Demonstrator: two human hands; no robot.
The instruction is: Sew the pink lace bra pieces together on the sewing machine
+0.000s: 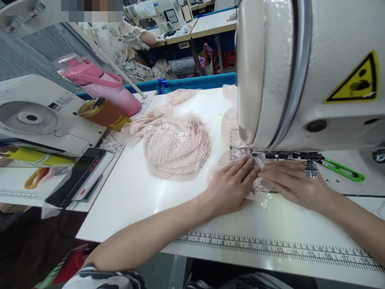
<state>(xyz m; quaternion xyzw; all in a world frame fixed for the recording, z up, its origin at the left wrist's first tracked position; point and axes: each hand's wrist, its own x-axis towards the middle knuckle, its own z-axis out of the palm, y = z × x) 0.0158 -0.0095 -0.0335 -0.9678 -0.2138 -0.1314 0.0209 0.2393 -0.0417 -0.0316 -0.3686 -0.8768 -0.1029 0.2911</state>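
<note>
My left hand [230, 184] lies flat on pale pink lace fabric [233, 138], its fingers stretched toward the needle area of a white sewing machine [270, 76]. Beside it, my right hand [296, 180] presses the same lace from the right with extended fingers, a dark checkered ring-like band on one finger. The fingertips of both hands nearly meet below the machine head, which hides the needle. A rounded heap of the pink lace [177, 148] rests on the white table [144, 200] to the left.
A slim green tool [344, 168] lies right of my right hand. Along the left stand a pink bottle [114, 90], a brown cup [100, 110] and a black device [78, 176]. A printed ruler [270, 247] runs along the front edge. Another person [117, 44] sits behind.
</note>
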